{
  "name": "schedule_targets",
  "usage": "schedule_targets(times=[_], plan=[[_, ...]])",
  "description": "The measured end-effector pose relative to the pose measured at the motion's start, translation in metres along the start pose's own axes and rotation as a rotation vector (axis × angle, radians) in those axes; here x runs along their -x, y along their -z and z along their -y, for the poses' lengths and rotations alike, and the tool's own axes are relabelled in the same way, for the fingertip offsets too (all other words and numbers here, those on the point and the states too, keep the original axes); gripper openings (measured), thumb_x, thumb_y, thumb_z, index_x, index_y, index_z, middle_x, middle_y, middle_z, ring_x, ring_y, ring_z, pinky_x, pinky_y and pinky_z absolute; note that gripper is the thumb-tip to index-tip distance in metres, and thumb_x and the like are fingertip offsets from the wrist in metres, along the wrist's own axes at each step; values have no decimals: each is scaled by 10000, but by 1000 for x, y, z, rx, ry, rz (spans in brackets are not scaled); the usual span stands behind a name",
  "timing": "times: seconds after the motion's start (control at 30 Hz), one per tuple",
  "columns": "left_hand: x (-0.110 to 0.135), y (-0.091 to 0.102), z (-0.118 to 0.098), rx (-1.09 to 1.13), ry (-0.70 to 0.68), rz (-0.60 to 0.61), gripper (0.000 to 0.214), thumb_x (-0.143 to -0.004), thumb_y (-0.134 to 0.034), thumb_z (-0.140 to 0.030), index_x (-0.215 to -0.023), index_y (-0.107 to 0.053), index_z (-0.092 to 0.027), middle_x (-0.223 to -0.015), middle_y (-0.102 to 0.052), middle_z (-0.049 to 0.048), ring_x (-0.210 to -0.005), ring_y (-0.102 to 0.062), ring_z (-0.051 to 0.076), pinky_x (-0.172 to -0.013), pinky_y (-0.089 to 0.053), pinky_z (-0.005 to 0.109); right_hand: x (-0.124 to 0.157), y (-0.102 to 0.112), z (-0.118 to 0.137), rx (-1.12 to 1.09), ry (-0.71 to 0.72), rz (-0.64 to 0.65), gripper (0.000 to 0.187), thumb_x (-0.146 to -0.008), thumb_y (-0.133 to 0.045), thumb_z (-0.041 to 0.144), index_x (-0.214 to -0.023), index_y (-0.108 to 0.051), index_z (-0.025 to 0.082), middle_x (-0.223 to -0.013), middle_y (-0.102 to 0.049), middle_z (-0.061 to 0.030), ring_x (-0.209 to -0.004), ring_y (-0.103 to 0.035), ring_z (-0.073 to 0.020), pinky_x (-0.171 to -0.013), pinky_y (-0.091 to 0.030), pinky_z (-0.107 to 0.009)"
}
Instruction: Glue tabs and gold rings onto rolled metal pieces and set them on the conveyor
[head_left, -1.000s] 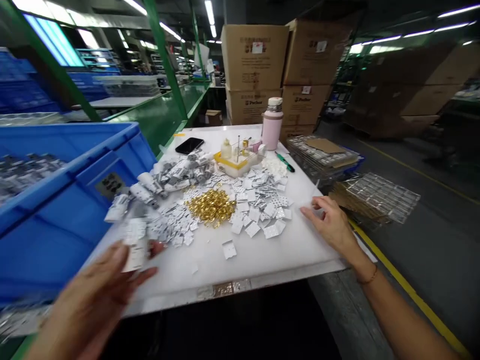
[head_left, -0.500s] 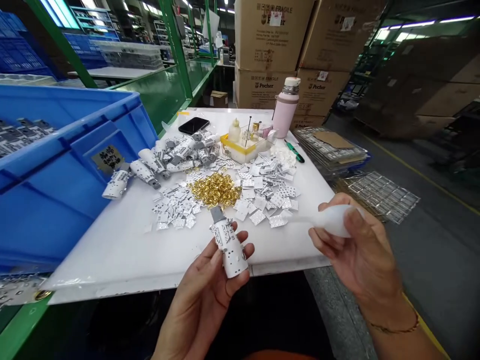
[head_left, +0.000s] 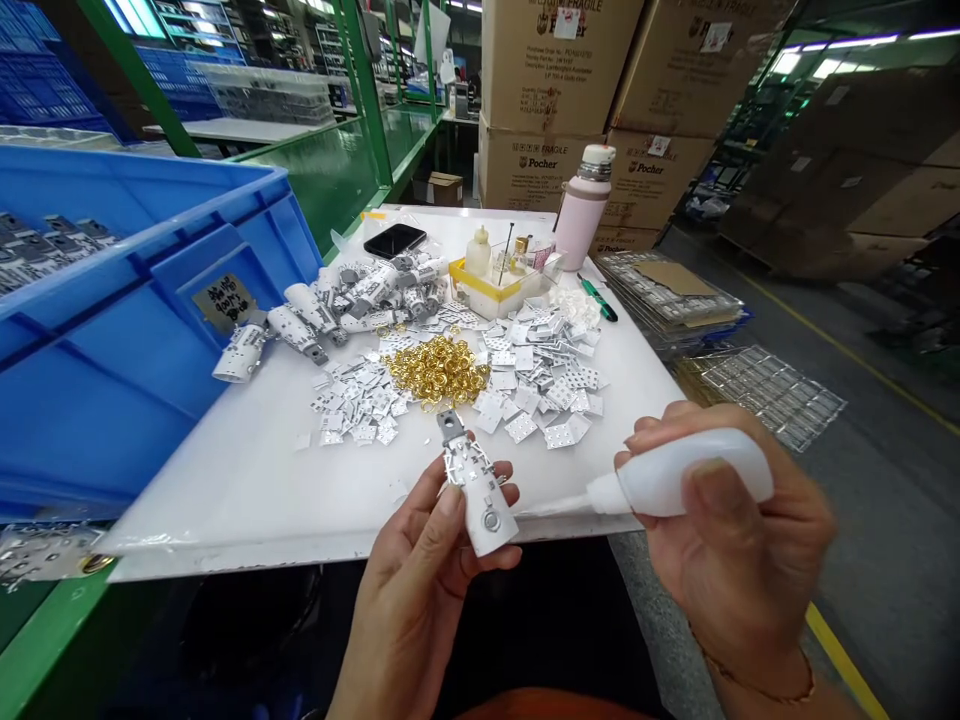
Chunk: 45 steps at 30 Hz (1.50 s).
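Near the front edge of the white table, my left hand (head_left: 427, 560) is closed around a white cylindrical model part (head_left: 484, 500) with a grey end piece pointing away from me. A small round detail shows on its near end. To the right, my right hand (head_left: 735, 530) grips a translucent white squeeze bottle (head_left: 660, 475), tilted with its thin nozzle toward the model part. The nozzle tip lies close to the part; whether it touches I cannot tell. Beyond the left hand lie a heap of small gold rings (head_left: 439, 370) and scattered white perforated plates (head_left: 525, 385).
Left stands a blue crate (head_left: 247, 235) of similar parts, with more parts (head_left: 375, 290) heaped beside it. A yellow-rimmed tray (head_left: 487, 295), a phone (head_left: 394, 239), a pink flask (head_left: 581, 215) and a green cutter (head_left: 598, 299) lie farther back. Cartons (head_left: 555, 100) rise behind.
The bottle has swung from roughly level to pointing left at the model part, its nozzle now nearer. My left hand has turned the part, bringing the round detail into view.
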<state>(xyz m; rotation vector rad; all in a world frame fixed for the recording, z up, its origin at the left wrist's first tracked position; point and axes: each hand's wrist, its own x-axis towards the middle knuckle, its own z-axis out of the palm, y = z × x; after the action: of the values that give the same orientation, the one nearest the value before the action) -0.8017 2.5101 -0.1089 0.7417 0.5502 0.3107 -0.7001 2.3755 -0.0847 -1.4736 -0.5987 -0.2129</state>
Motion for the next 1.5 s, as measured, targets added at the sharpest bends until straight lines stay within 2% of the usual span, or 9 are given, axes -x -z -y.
schedule_targets(times=[0.23, 0.37, 0.57, 0.77, 1.0, 1.37, 1.5], plan=[[1, -1, 3, -47, -12, 30, 444, -846, -632, -286, -1268, -549, -176, -1198, -667, 132, -963, -660, 245, -639, -594, 251, 0, -9, -1, 41, 112, 12, 171, -871, -601, 400, -813, -669, 254, -730, -583, -13, -648, -481, -168, -514, -360, -303], [1, 0, 4, -66, -11, 45, 467, -857, -618, -299, -1295, -524, -170, -1208, -656, 138, -953, -652, 238, -646, -589, 257, 0, -10, 1, 88, 125, 9, 166, -868, -601, 390, -811, -668, 249, -732, -594, -4, -632, -496, -159, -530, -361, -305], [-1, 2, 5, -88, -16, 52, 455, -868, -600, -316, -1301, -540, -191, -1163, -672, 129, -913, -644, 214, -641, -571, 243, 0, -11, 2, 100, 103, -12, 156, -845, -617, 393, -789, -667, 256, -700, -599, -13, -591, -493, -168, -475, -337, -305], [0, 0, 4, -86, -18, 63, 475, -868, -597, -316, -1318, -525, -182, -1147, -670, 139, -908, -634, 221, -640, -561, 256, 2, -7, 1, 73, 100, 51, 95, -850, -625, 326, -843, -676, 246, -710, -595, -9, -606, -484, -155, -502, -362, -296], [1, -2, 2, -100, -7, 60, 470, -889, -567, -332, -1328, -507, -173, -1167, -666, 133, -926, -632, 209, -654, -560, 240, 0, -5, 2, 61, 184, 115, 73, -860, -605, 218, -887, -672, 208, -752, -607, -27, -670, -524, -159, -510, -373, -286], [2, -3, 5, -98, -21, 68, 449, -909, -548, -314, -1328, -486, -165, -1213, -656, 122, -948, -643, 195, -666, -576, 235, 1, -5, 1, 54, 175, 98, 69, -858, -611, 241, -874, -672, 211, -721, -601, -30, -641, -512, -164, -499, -363, -299], [3, 0, 5, -84, -8, 67, 428, -907, -554, -305, -1307, -500, -164, -1208, -663, 120, -961, -651, 201, -674, -592, 243, 5, -1, 3, 8, 149, 30, 126, -881, -592, 306, -847, -675, 217, -708, -578, -34, -660, -516, -180, -519, -382, -308]])
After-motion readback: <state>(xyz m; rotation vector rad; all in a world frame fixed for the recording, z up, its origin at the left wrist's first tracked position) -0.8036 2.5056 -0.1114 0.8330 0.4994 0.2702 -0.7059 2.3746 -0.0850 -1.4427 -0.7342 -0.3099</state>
